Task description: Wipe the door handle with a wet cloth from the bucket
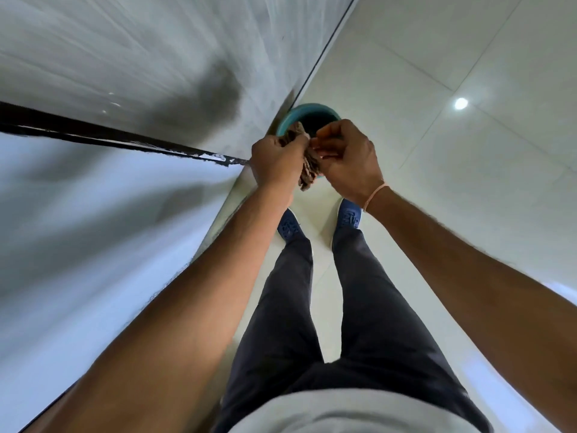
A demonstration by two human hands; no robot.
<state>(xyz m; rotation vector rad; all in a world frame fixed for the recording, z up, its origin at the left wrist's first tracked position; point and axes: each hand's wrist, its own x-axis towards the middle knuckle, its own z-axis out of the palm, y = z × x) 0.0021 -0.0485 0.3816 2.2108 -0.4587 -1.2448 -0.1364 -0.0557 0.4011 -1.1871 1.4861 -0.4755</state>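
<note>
A teal bucket (292, 115) stands on the floor against the wall, its inside dark. Right over it, both my hands grip a brownish cloth (309, 170). My left hand (274, 160) is closed on the cloth's upper end, and a bunch of it sticks out above my fingers. My right hand (346, 160) pinches the cloth from the right side. The cloth's lower end hangs down between my wrists. No door handle is in view.
A pale glossy wall or door surface (125, 73) fills the left, with a dark horizontal seam (125, 140) running toward my left hand. Light floor tiles (452, 151) spread to the right. My blue shoes (348, 215) stand just short of the bucket.
</note>
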